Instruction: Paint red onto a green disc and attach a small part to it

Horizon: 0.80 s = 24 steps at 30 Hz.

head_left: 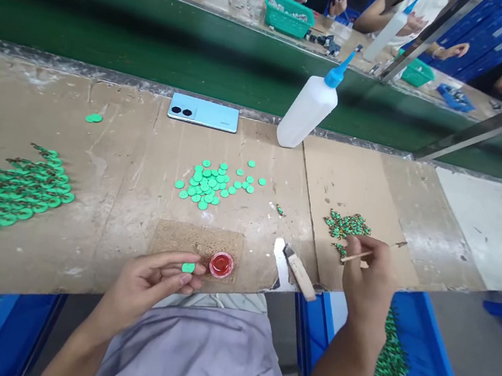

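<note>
Near the table's front edge, my left hand (158, 281) pinches a small green disc (188, 267) between thumb and fingers. Just right of it, a small round pot of red liquid (221, 264) sits on a brown mat (180, 237). Over on the right, my right hand (370, 278) is closed on a thin wooden stick (357, 256). The stick's tip is at the near side of a pile of small green-and-brown pieces (348, 225); whether it touches one I cannot tell. Loose green discs (208, 184) lie mid-table.
Rows of green discs with brown pieces (8, 199) cover the left side. A knife (299, 272) lies at the front edge. A blue phone (203, 113) and a white squeeze bottle (307, 111) are at the back. Blue bins (436, 373) stand below. Other people's hands work across the green divider (160, 38).
</note>
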{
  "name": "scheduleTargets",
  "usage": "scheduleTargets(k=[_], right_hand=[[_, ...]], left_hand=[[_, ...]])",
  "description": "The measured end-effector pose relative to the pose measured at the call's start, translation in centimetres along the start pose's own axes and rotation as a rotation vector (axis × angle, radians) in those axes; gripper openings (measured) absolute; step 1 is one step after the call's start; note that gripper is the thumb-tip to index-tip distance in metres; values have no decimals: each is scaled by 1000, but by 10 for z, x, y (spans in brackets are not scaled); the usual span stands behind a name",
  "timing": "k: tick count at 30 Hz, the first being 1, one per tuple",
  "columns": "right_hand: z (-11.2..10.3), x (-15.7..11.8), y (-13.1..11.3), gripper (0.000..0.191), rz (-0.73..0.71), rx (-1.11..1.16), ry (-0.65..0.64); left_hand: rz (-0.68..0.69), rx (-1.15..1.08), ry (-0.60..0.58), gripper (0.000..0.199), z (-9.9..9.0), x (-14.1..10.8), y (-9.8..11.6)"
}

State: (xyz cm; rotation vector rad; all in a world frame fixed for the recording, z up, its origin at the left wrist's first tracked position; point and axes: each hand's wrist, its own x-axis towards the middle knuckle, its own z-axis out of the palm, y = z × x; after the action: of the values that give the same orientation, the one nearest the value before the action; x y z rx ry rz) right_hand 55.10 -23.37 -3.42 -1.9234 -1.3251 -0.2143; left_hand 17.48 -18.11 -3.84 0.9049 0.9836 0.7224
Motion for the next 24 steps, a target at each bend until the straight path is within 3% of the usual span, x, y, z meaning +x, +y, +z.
scheduleTargets(k=[3, 8, 16, 21, 24], right_hand=[[6, 15, 23, 39, -85, -179, -100], [27, 31, 23, 35, -74, -385, -325], [36, 41, 21, 28, -26, -412, -336], [22, 37, 3, 31, 22, -202, -291], [14, 20, -27, 31, 82, 122, -227]], left_hand=[[0, 17, 8, 32, 1, 0, -2], [57, 30, -27, 36, -5, 5, -15], [92, -19, -78, 29, -3, 4, -17], [107, -74, -56, 25, 3, 0, -14], [165, -76, -38, 27, 11, -7, -16]])
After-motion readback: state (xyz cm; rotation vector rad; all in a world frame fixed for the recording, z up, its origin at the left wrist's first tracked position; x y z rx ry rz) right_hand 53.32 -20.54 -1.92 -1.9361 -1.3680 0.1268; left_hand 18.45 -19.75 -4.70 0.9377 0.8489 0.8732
